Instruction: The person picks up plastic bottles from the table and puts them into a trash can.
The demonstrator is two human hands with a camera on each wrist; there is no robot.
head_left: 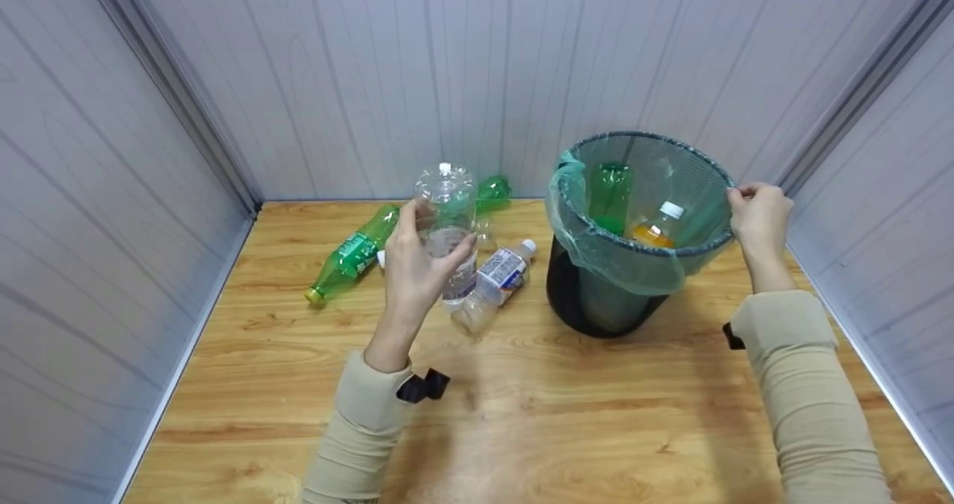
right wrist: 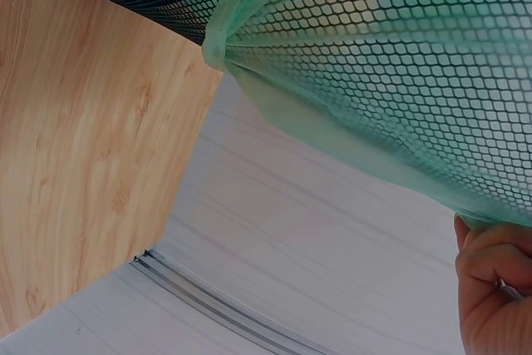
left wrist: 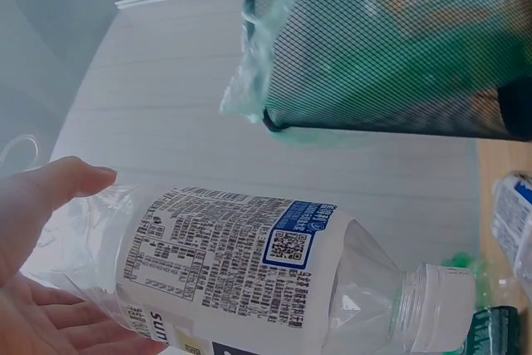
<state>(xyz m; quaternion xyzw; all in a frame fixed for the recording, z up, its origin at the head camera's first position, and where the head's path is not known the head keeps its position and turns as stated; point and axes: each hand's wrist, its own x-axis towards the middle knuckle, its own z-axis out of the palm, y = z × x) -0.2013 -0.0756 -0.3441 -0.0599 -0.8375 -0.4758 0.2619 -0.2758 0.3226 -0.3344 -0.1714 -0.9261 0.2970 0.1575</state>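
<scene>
My left hand (head_left: 426,256) grips a clear plastic bottle (head_left: 446,213) with a white cap and holds it upright above the wooden table (head_left: 566,422), left of a black mesh bin (head_left: 600,306). In the left wrist view the bottle (left wrist: 249,268) shows a white printed label, with my fingers (left wrist: 50,230) round its base. My right hand (head_left: 749,204) pinches the bin's far right rim, where a green liner (head_left: 641,269) folds over. The right wrist view shows those fingers (right wrist: 490,284) on the liner-covered mesh (right wrist: 391,64). Inside the bin lie a green bottle (head_left: 611,194) and an orange bottle (head_left: 656,230).
On the table behind my left hand lie a green bottle (head_left: 349,256), a second green bottle (head_left: 492,191) near the back wall, and a clear labelled bottle (head_left: 498,276). Grey panel walls close in the table on the left, back and right.
</scene>
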